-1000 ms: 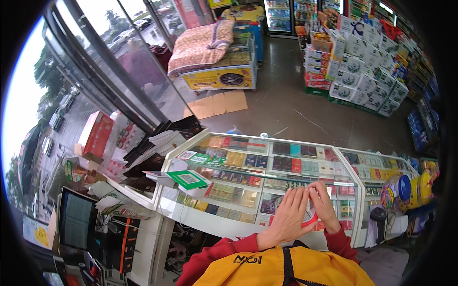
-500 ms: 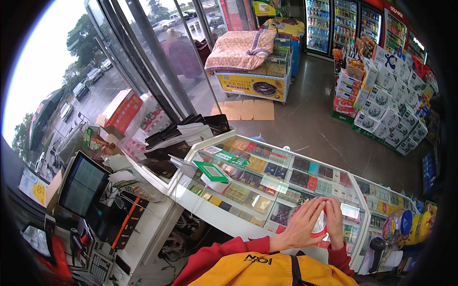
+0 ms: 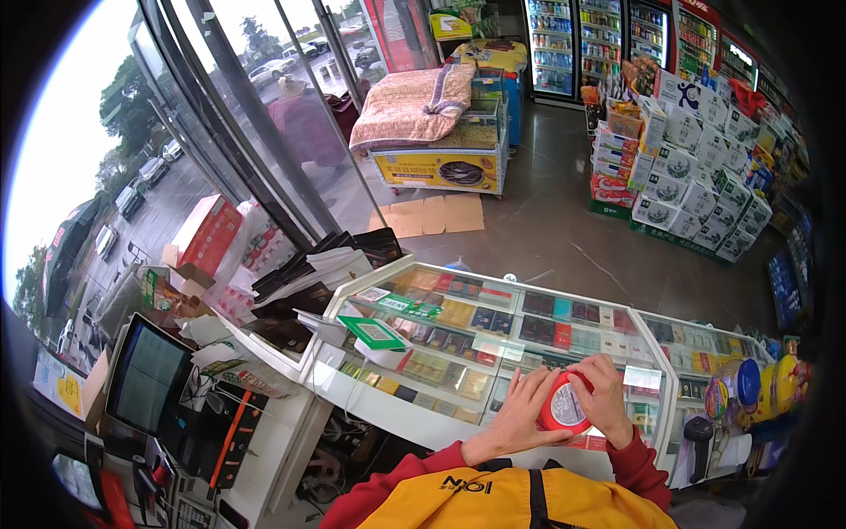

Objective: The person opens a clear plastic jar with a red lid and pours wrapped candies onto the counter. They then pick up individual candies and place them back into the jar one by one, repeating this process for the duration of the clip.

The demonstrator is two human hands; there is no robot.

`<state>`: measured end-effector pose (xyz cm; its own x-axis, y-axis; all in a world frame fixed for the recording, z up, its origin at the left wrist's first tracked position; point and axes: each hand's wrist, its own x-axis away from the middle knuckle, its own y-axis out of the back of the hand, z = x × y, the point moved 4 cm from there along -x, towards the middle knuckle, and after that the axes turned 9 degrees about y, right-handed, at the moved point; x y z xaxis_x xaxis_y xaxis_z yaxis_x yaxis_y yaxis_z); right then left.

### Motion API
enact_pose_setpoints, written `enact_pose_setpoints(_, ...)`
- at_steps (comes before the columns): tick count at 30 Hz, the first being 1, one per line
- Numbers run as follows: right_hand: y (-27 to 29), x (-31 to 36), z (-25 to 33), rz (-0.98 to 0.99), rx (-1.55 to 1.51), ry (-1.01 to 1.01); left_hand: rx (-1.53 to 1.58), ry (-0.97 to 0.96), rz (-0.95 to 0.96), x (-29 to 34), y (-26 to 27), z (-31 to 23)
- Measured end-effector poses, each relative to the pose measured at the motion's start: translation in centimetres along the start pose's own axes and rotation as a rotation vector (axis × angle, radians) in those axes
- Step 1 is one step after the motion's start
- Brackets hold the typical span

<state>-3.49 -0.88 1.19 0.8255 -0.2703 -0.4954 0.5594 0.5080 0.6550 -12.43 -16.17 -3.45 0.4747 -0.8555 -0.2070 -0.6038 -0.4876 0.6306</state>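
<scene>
Over the glass display counter [image 3: 458, 432], both my hands are around a round red tub [image 3: 566, 406] with a pale printed label on its facing side. My left hand [image 3: 518, 413] grips it from the left, the thumb along its lower edge and the fingers at its upper side. From the right, my right hand [image 3: 604, 398] closes on it with bent fingers over the top edge. Small packs in several colours lie in rows under the glass. What kind of goods the tub contains I cannot make out.
A white stand with a green-edged code card [image 3: 374, 333] is on the counter. To the left are a monitor [image 3: 148, 375] and a dark tray with an orange strip [image 3: 236, 441]. At right stand a handheld scanner [image 3: 697, 441] and plastic jars [image 3: 738, 388]. Stacked cartons [image 3: 696, 167] are beyond.
My hands have parted somewhat and the red tub has turned, so its labelled face now shows between them. The whole view has shifted slightly.
</scene>
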Motion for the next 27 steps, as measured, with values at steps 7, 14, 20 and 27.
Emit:
enact_pose_setpoints(7,2.1,3.3,-0.9,-0.012,-0.131,-0.379,0.219,0.124,0.094,-1.2,1.6,0.9)
enact_pose_setpoints(14,1.6,5.7,-2.3,0.032,-0.581,-0.626,0.303,0.177,-0.074,-2.0,0.8,-0.1)
enact_pose_setpoints(20,1.5,5.7,-2.5,0.069,-0.672,-0.665,0.391,0.347,-0.017,-1.7,0.2,0.6)
enact_pose_setpoints(27,1.1,5.7,-2.6,0.103,-0.71,-0.696,0.573,0.559,0.077,-1.5,-0.7,1.2)
